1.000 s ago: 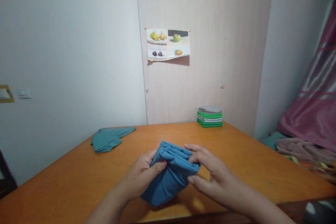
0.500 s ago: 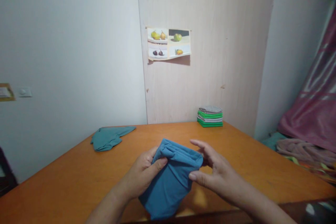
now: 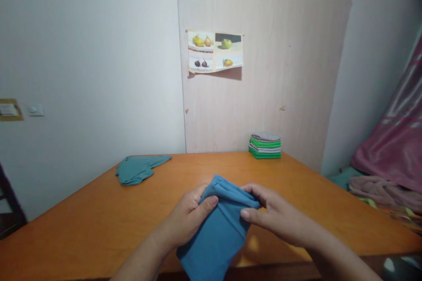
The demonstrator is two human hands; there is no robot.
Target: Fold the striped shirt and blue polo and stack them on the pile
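Firmly gripped from both sides, just above the table's near edge

Yes, holding a blue cloth (image 3: 217, 232) with two hands now, over the near edge of the orange table (image 3: 99, 224), around the middle of that edge. Clamping the upper left part with the left hand (image 3: 189, 217), with the thumb pressed on the front face and the fingers mostly hidden behind. Pinching the upper right corner with the right hand (image 3: 277, 213), with the thumb on the front and the fingers curled round the back. Closed on fabric at both ends, then! Tilted, too, with a folded band along the top and a smoother panel drooping past the table's near edge in this view.

On to the table's far left part, to a teal cloth (image 3: 135, 169) lying loose and uneven. Across to the table's far right corner, to a neat stack of folded cloths (image 3: 265, 145), striped on top, with green and pale layers below. Up beyond the table's far edge, to a fruit print (image 3: 215, 52) on a wood-grain panel (image 3: 263, 109). Off past the table's right side, to a shiny pink drape (image 3: 392, 140) and, beneath it, a rumpled heap of fabric (image 3: 382, 189).
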